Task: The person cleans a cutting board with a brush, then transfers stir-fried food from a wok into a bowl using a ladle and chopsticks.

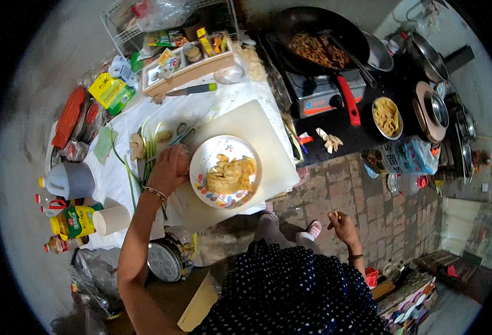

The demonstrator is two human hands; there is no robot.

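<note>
My left hand (167, 168), at the left of a floral plate (202, 157), has its fingers closed around a pinkish item (183, 157) whose kind I cannot tell. Folded yellowish food sheets (229, 175) lie on the plate, which rests on a pale cutting board (267, 138). Scissors (184, 136), green onions (149, 146) and a piece of ginger (137, 146) are just beyond that hand. My right hand (343, 228) hangs over the brick floor at my side, pinching a small yellowish piece (337, 215). A knife (191, 89) with a green-tipped handle lies farther back.
A wok (285, 42) of browned, crumbled food stands on a portable gas stove (313, 94), its red handle (348, 102) pointing towards me. Right of it is a bowl (387, 118) of yellowish food. A seasoning box (187, 69) stands at the back; bottles and a jug (72, 180) line the left edge.
</note>
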